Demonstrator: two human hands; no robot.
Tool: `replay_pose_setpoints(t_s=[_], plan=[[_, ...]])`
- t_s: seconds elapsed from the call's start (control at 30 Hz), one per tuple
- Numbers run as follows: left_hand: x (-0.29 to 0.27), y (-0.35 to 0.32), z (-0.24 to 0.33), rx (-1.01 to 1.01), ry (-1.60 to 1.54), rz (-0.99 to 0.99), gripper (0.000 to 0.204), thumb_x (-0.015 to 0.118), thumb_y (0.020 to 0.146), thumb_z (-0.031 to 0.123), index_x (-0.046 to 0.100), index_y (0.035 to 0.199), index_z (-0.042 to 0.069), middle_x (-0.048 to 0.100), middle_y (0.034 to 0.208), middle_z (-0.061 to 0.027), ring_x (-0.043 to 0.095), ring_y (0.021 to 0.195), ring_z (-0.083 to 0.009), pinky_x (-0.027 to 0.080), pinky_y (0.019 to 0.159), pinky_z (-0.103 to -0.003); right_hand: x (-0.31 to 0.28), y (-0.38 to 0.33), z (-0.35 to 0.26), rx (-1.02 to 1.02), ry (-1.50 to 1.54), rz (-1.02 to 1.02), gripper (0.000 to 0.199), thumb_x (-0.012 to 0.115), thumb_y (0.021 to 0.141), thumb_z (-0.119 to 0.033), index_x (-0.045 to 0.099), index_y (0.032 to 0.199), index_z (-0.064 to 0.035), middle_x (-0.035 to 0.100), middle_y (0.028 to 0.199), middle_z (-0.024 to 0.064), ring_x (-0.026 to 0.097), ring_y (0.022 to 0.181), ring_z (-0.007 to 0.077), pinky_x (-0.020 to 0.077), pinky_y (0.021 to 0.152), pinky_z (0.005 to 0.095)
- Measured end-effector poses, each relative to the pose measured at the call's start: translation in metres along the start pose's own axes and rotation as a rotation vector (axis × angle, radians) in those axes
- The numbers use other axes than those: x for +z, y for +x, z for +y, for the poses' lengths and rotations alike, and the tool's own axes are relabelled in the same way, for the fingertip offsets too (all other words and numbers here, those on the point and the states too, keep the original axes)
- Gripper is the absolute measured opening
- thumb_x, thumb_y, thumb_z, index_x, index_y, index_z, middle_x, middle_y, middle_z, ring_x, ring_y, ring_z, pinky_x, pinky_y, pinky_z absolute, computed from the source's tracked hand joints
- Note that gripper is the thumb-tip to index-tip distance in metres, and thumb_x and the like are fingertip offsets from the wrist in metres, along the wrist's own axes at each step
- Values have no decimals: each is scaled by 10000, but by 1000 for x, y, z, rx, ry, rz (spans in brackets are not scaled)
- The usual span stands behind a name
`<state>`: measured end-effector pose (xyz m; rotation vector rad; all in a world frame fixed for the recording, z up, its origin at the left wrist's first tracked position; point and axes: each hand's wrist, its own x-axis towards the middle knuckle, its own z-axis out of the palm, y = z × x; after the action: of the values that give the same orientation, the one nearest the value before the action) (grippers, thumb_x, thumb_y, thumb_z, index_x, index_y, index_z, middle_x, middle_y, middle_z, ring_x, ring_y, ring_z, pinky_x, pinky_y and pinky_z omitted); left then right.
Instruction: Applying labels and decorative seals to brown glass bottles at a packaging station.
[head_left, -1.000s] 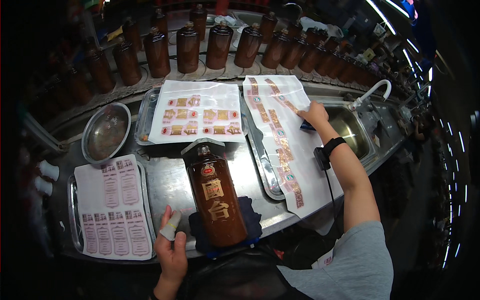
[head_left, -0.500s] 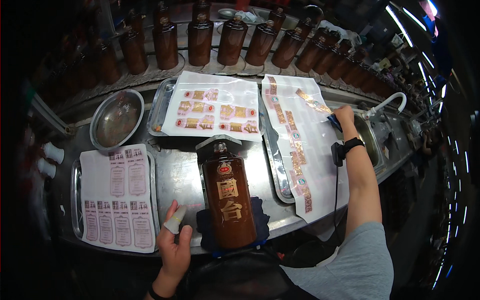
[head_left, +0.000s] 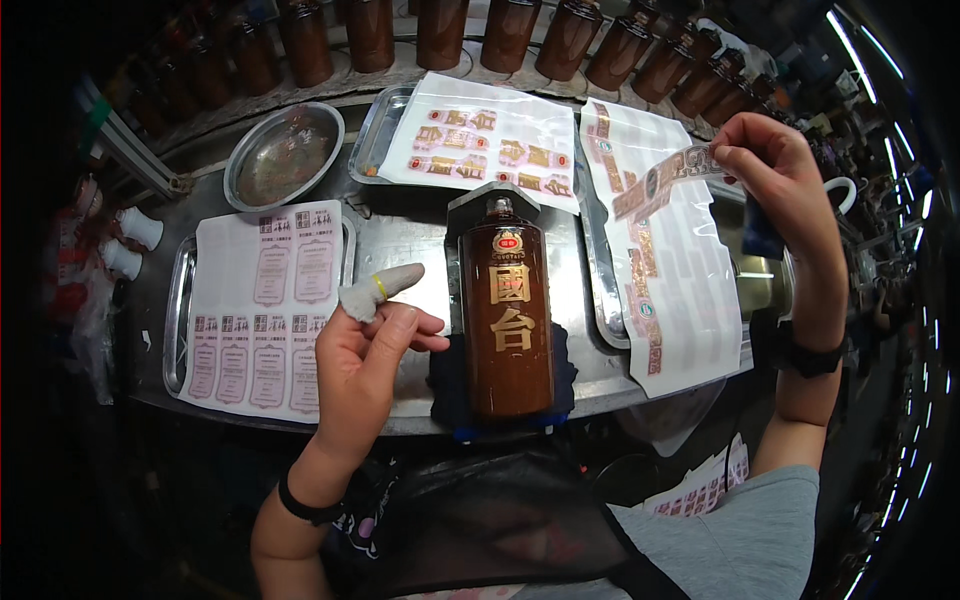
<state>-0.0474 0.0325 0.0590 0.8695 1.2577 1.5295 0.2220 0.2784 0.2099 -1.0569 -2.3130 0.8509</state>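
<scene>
The right hand was raised over the right side of the counter, its fingertips pinching one end of a long narrow label strip that hung down toward the clear sheet of strips below it. The left hand hovered open and held nothing, its forefinger wrapped in a grey fingertip cover, just left of the brown bottle. That bottle lay on its back on a dark blue cloth at the counter's near edge, neck pointing away. A sheet of pink labels lay on a tray to the left, a metal bowl behind it, and a row of brown bottles stood along the back.
</scene>
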Motion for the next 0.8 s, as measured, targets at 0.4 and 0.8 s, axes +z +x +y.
replay_pose_setpoints(t_s=[0.4, 0.8], plan=[[11, -25, 5, -302, -719, -178, 563, 638, 950, 130, 330, 1411, 28, 628, 1133, -179, 651, 985, -223, 549, 887, -393, 62, -99, -70, 298, 556, -90, 90, 651, 864, -96, 653, 891, -9, 627, 720, -9, 495, 579, 1, 351, 512, 157], [2, -29, -40, -242, -245, 85, 533, 720, 845, -14, 484, 1321, 19, 582, 924, -40, 609, 771, -110, 512, 671, -240, 128, -150, 19, 559, 639, -34, 49, 631, 889, -70, 641, 879, -23, 624, 746, -4, 523, 646, 29, 384, 564, 192]])
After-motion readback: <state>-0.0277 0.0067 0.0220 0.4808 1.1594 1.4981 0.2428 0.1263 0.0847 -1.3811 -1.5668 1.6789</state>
